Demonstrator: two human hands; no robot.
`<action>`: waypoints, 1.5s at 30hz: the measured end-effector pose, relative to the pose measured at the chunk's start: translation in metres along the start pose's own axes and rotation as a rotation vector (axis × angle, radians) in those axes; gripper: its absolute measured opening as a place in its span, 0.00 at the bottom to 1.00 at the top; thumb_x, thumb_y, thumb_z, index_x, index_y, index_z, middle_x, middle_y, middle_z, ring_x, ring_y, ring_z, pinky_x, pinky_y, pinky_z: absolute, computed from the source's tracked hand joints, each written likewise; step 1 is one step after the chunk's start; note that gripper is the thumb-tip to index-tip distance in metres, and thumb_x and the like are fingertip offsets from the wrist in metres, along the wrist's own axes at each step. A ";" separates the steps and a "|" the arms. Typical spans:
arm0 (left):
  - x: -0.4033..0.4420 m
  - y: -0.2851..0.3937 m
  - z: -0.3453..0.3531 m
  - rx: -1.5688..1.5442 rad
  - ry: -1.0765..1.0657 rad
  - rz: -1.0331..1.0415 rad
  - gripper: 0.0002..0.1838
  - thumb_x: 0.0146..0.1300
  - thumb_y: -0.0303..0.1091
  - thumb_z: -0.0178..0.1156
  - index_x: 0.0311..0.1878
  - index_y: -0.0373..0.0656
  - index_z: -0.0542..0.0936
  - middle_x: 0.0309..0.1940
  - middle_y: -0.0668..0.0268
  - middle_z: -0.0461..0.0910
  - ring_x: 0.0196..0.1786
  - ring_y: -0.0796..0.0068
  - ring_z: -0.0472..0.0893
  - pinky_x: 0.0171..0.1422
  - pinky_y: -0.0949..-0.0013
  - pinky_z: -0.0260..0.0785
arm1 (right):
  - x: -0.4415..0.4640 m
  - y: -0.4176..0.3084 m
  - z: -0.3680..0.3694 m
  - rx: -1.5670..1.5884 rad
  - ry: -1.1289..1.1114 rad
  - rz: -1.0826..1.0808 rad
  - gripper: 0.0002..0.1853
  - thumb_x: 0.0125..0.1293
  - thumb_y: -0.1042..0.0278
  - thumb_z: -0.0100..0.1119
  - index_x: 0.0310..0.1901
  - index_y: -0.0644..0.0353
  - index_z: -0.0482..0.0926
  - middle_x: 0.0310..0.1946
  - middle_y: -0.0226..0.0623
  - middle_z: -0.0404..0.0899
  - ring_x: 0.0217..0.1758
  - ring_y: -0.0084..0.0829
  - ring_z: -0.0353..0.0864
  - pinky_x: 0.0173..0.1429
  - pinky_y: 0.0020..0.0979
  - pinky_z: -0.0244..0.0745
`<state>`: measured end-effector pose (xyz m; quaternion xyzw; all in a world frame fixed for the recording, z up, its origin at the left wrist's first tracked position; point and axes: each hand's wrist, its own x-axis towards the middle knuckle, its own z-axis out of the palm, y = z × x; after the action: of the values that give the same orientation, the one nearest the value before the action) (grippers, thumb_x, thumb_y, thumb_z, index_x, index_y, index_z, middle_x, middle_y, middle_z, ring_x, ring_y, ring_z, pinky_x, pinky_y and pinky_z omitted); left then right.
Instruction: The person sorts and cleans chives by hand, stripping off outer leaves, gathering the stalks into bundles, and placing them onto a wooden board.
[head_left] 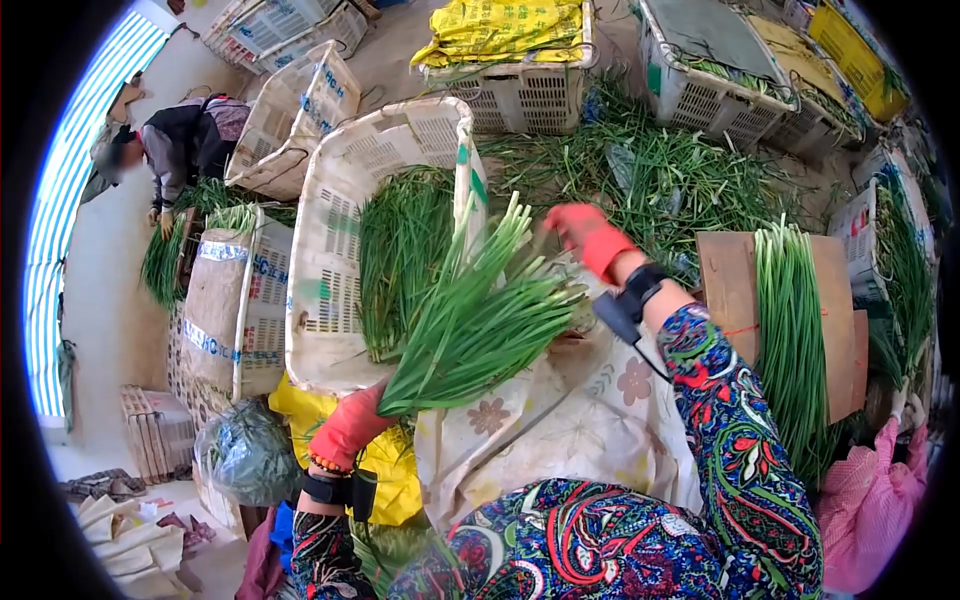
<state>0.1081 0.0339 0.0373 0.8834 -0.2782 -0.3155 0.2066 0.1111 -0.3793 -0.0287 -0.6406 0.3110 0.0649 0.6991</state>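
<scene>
My left hand [352, 428], in a red glove, is closed around the leafy ends of a bunch of green stalks [480, 325]. The pale ends of that bunch fan out up and to the right, over a cloth-covered lap. My right hand [585, 238], also gloved in red, is just right of the pale tips and apart from them; its fingers look curled and blurred. More green stalks [405, 250] lie in the white crate [300, 345] at the left. A neat bundle [790, 320] rests on a brown board [725, 262] at the right.
Loose stalks [680, 190] litter the floor ahead. Behind them stand a crate with a yellow cover [505, 30] and more crates [715, 95]. Another person [190, 140] bends over greens at the far left. A pink sleeve [870, 490] shows at the lower right.
</scene>
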 end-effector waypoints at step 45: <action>0.003 0.006 0.017 0.118 0.080 -0.011 0.23 0.53 0.32 0.56 0.55 0.47 0.69 0.36 0.50 0.77 0.42 0.48 0.75 0.41 0.57 0.69 | -0.064 -0.003 -0.058 -0.760 -0.326 -0.576 0.23 0.61 0.71 0.42 0.57 0.40 0.69 0.48 0.37 0.74 0.51 0.37 0.72 0.57 0.33 0.67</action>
<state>0.0961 0.0242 0.0274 0.9075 -0.2829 -0.2640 0.1633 0.0410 -0.4147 0.0084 -0.8912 -0.0373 0.0773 0.4454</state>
